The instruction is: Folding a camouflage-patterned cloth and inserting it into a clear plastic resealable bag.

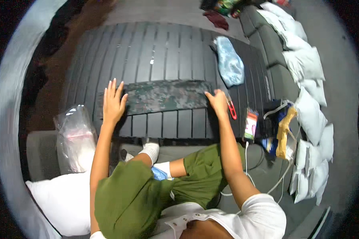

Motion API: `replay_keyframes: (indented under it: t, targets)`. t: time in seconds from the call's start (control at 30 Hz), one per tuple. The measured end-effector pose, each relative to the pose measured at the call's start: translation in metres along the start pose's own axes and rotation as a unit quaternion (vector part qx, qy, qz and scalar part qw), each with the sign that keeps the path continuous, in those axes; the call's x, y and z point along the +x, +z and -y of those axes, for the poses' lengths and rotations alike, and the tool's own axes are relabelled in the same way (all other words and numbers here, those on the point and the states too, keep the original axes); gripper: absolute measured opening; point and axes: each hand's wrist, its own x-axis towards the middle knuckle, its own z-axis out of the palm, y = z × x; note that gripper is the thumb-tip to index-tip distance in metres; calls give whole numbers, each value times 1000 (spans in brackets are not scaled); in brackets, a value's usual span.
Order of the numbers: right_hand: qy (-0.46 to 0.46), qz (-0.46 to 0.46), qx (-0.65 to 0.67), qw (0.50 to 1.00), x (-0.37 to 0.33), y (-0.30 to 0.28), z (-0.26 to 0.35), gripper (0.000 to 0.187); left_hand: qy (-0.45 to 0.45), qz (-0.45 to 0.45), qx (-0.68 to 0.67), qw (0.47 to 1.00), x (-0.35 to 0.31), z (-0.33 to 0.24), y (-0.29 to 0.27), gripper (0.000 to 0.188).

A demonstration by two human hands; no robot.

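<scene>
A long strip of dark camouflage cloth [167, 96] lies flat across a black slatted table [167, 51] in front of me. My left hand [114, 103] rests on its left end, fingers spread and stretched out. At the opposite end, my right hand [218, 103] touches the cloth's edge, its thumb held apart from the other fingers, which are partly curled. Just right of that hand lies a small red-handled cutting tool [232, 109], its blade end partly hidden. Beyond it is a light blue patterned cloth bundle [229, 63].
A clear plastic bag [79, 137] sits at my left above a white pillow [62, 203]. On the right are a phone [250, 125] with a white cable, a yellow-and-blue packet [282, 137] and several pale cushions [307, 63] along a grey sofa [281, 79].
</scene>
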Motion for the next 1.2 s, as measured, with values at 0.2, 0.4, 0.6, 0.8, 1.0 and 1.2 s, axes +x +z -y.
replay_keyframes:
  t: [0.2, 0.4, 0.6, 0.8, 1.0, 1.2]
  targets:
    - [42, 64, 119, 990, 7, -9, 25, 54, -2, 37, -93, 995, -1, -36, 6, 40]
    - [6, 2, 281, 960, -16, -23, 79, 28, -256, 156, -704, 643, 10, -91, 29, 51]
    - [-160, 187, 369, 896, -64, -6, 139, 38, -285, 168, -865, 378, 25, -130, 42, 34]
    - [-84, 281, 591, 752, -68, -12, 121, 36, -366, 130, -845, 367, 20, -91, 20, 23]
    - [31, 227, 591, 773, -28, -24, 78, 32, -412, 127, -808, 402, -7, 7, -35, 22]
    - [61, 236, 606, 757, -15, -10, 60, 30, -419, 143, -575, 687, -9, 25, -36, 28]
